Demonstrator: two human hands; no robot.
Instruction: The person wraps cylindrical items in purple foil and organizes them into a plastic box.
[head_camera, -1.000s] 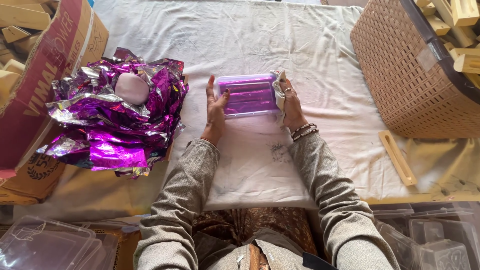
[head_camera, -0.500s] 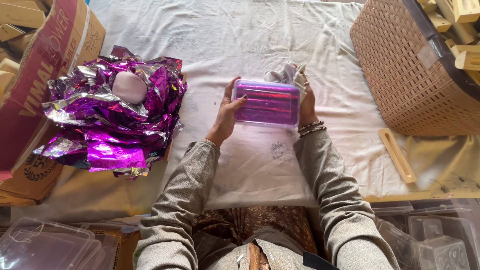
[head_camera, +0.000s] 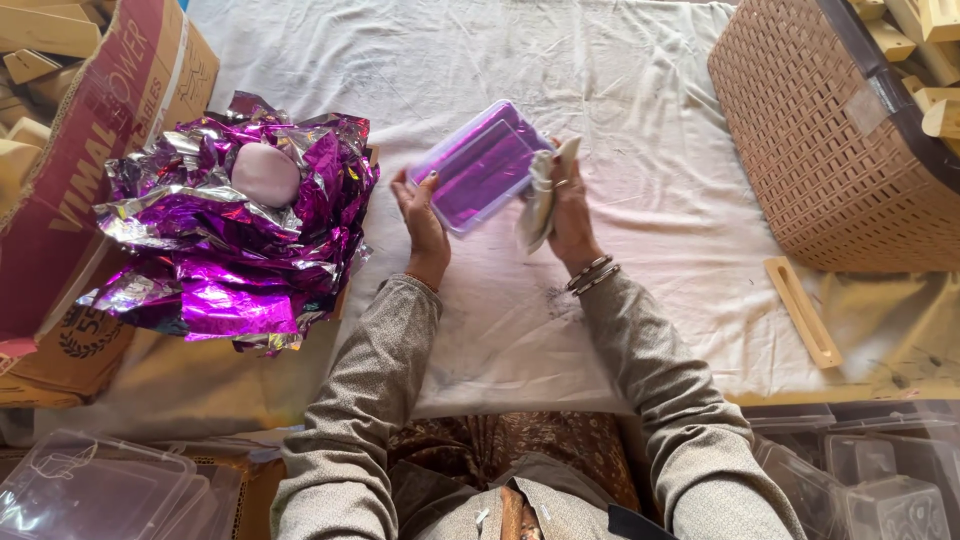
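Hands (head_camera: 490, 210) gripping tilted purple box (head_camera: 478, 165), rag (head_camera: 540, 195), open cloth (head_camera: 620, 90) beyond

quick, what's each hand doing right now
Left hand: closed on the lower corner of the clear plastic box lined with purple foil, holding it tilted.
Right hand: closed on a pale cloth pressed against the box's right end.

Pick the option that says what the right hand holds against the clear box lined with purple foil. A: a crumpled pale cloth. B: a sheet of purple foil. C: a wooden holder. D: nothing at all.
A: the right hand grips a crumpled pale cloth pressed to the edge of the clear plastic box, while the left hand steadies the box's other side.
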